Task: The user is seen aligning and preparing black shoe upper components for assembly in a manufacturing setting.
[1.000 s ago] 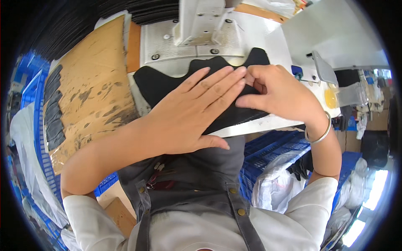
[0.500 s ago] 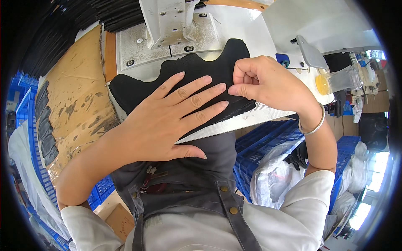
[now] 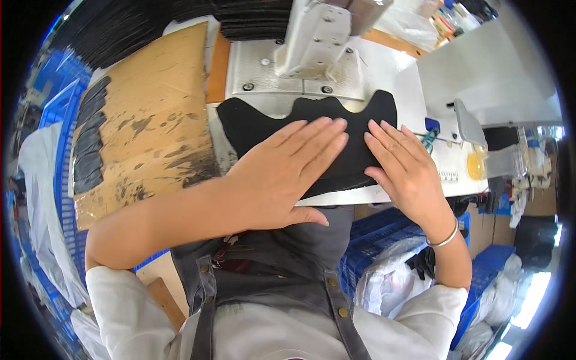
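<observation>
A black fabric piece (image 3: 312, 114) with a wavy far edge lies flat on the white machine table (image 3: 399, 78). My left hand (image 3: 288, 165) rests palm down across its left and middle part, fingers stretched out and thumb apart. On its right end lies my right hand (image 3: 411, 168), also flat, the fingertips touching the cloth. Neither hand grips anything. Just beyond the cloth stands the white column of a machine (image 3: 315, 42) on its metal base plate.
At the left, a stained cardboard sheet (image 3: 153, 120) carries dark strips (image 3: 90, 150). Stacked black pieces (image 3: 252, 18) lie at the back. A yellow-ended clear container (image 3: 477, 166) stands at the right. Below the table is a blue crate (image 3: 378, 234) with a white plastic bag (image 3: 390, 279).
My right hand has gone from a pinch at the cloth's right side to lying flat on it. The view has shifted, and the cloth appears turned more level along the table.
</observation>
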The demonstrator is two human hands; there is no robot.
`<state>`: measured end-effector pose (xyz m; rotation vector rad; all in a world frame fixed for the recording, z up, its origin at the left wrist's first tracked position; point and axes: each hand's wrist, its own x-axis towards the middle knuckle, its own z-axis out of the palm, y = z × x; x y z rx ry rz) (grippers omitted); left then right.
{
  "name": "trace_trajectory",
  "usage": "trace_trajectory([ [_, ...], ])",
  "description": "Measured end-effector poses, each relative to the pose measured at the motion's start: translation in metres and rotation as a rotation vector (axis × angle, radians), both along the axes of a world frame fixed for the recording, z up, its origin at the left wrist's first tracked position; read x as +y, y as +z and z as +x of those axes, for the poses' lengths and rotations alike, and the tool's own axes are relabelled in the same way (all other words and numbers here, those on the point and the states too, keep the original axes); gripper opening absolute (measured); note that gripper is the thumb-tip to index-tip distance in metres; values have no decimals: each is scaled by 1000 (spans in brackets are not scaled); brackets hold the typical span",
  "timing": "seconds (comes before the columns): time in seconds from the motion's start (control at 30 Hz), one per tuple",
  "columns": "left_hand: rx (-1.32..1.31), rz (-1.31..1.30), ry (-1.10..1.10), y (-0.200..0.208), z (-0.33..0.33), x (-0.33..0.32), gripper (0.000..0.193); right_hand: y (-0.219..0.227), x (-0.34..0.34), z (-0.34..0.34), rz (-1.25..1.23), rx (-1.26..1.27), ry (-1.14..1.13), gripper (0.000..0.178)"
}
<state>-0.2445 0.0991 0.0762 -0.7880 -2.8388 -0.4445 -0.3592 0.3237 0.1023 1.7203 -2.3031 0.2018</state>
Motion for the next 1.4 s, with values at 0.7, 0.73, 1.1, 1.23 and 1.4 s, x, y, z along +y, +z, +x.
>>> trace_trajectory([
  [0.7,303,-45,788,110,83,-84,50,31,-12,25,-314,127,75,50],
  [0.73,451,-27,833,116,88,-102,46,27,-12,23,-291,80,103,49],
  [1.1,694,-410,637,134,-100,-156,21,19,-40,36,-236,-75,244,42],
  [1.23,804,-93,465,103,-114,-132,57,17,-36,45,-201,-116,178,43],
  [1.4,522,-250,411,90,15,-170,19,6,-23,36,-174,-179,150,44],
])
